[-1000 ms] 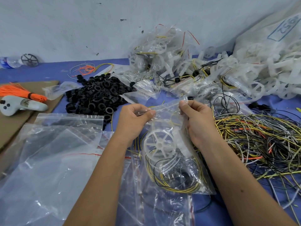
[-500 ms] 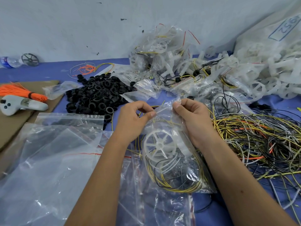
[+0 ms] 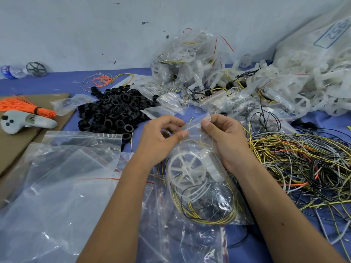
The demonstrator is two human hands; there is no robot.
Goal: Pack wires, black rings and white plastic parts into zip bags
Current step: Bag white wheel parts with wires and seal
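The person holds a filled zip bag [image 3: 205,188] up over the blue table [image 3: 57,84], and everything else sits around that bag. The left hand [image 3: 161,137] pinches the bag's top edge between thumb and curled fingers; the right hand [image 3: 226,137] pinches the same edge just beside it, so the 2 grips nearly meet at the mouth. Inside the bag a white plastic wheel [image 3: 187,168] with spokes lies in the upper half, and coiled yellow and black wires [image 3: 209,211] loop below it. Whether the seal is fully pressed closed, I cannot tell.

Left of the bag, a spread of empty zip bags [image 3: 62,179] covers the table. Behind those, up and left of the held bag, sits a heap of black rings [image 3: 115,111]. Right of the bag, touching its side, is a big tangle of loose wires [image 3: 303,162] in yellow, black, grey and orange. Beyond the bag, against the wall, packed bags [image 3: 190,59] are piled, with a mound of white plastic parts [image 3: 313,82] farther right. Far left of the bag, a bundle of orange wires [image 3: 24,107] and a white controller [image 3: 20,122] rest on cardboard [image 3: 17,145].
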